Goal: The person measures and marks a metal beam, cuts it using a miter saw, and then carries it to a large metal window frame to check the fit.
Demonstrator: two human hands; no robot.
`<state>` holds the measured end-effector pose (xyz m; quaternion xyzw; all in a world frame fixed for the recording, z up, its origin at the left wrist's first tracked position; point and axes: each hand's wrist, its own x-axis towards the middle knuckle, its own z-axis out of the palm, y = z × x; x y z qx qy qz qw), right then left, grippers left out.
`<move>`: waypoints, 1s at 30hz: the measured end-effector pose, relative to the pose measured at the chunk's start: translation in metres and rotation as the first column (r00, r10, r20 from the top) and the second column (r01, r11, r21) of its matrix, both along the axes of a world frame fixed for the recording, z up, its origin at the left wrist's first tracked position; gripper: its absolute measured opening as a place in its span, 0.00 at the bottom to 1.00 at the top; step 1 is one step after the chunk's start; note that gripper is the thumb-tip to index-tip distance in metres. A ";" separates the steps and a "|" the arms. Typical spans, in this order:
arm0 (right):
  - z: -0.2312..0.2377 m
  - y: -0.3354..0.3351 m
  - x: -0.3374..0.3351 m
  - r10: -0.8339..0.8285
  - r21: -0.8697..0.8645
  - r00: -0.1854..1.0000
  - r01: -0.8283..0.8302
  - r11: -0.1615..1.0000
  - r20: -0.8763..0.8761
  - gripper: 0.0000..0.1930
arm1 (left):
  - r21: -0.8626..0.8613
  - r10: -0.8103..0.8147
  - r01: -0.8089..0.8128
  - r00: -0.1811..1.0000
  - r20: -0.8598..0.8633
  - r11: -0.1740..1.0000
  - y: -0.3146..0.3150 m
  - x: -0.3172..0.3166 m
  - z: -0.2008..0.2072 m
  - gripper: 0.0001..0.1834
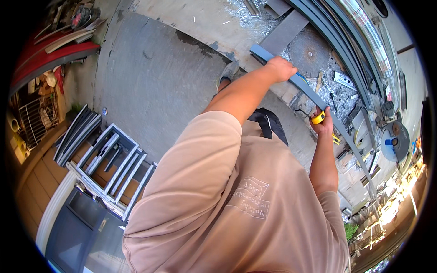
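Observation:
A long grey channel-shaped bar (314,94) runs diagonally from upper centre down to the right, over the littered work surface. My left hand (280,69) is closed over it near its upper end, fingers wrapped round the edge. Lower along the bar, my right hand (322,125) is closed on a yellow tape measure (318,118), held against the bar. A strip of blue and yellow shows on the bar beside my left fingers; I cannot tell what it is. The fingertips of my right hand are partly hidden by the tape measure.
Metal shavings and offcuts lie around a round dark plate (311,53). Long dark profiles (348,45) are stacked at the far right. A grey disc with a blue centre (395,140) stands on the right. Metal frames (111,157) lean at left, near a red panel (54,59).

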<state>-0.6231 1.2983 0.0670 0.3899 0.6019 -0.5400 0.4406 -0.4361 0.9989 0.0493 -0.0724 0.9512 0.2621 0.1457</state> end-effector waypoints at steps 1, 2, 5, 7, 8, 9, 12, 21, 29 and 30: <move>0.000 0.001 -0.001 0.012 0.013 1.000 -0.012 1.000 0.004 0.30 | 0.004 -0.004 0.004 1.000 0.002 1.000 0.001 -0.002 -0.001 0.13; -0.004 0.005 -0.005 0.011 0.006 1.000 -0.011 1.000 0.015 0.31 | -0.010 -0.010 0.010 1.000 -0.005 1.000 0.002 -0.003 -0.002 0.13; -0.005 0.004 -0.007 0.014 0.005 0.999 -0.014 1.000 0.030 0.32 | -0.038 -0.012 0.012 1.000 -0.005 0.999 0.004 -0.004 -0.005 0.13; -0.003 0.001 -0.004 0.019 0.039 1.000 -0.019 0.999 0.004 0.33 | -0.038 -0.007 0.007 1.000 0.011 0.999 0.005 -0.004 -0.005 0.13; 0.000 -0.001 -0.003 0.017 0.056 1.000 -0.017 0.998 -0.011 0.34 | -0.040 -0.007 0.007 1.000 0.010 0.999 0.006 -0.004 -0.003 0.13; -0.007 0.004 -0.009 0.027 0.066 1.000 -0.028 0.997 0.015 0.34 | -0.041 -0.007 0.007 1.000 0.010 0.999 0.005 -0.005 -0.002 0.13; -0.010 0.014 -0.011 0.037 0.016 0.998 -0.038 0.999 0.048 0.34 | -0.037 -0.010 0.010 1.000 0.006 0.999 0.007 -0.004 0.004 0.13; -0.011 0.020 0.003 -0.134 -0.156 0.990 0.140 0.978 0.044 0.25 | -0.010 -0.025 0.024 1.000 -0.016 1.000 -0.003 0.003 0.023 0.12; -0.016 0.076 -0.036 -0.330 -0.210 0.939 0.306 0.928 -0.091 0.21 | -0.028 -0.092 0.091 0.995 -0.027 0.995 -0.010 0.002 0.031 0.12; -0.020 0.089 -0.042 -0.352 -0.210 0.931 0.327 0.921 -0.094 0.21 | -0.041 -0.107 0.106 0.994 -0.022 0.994 -0.008 0.000 0.032 0.13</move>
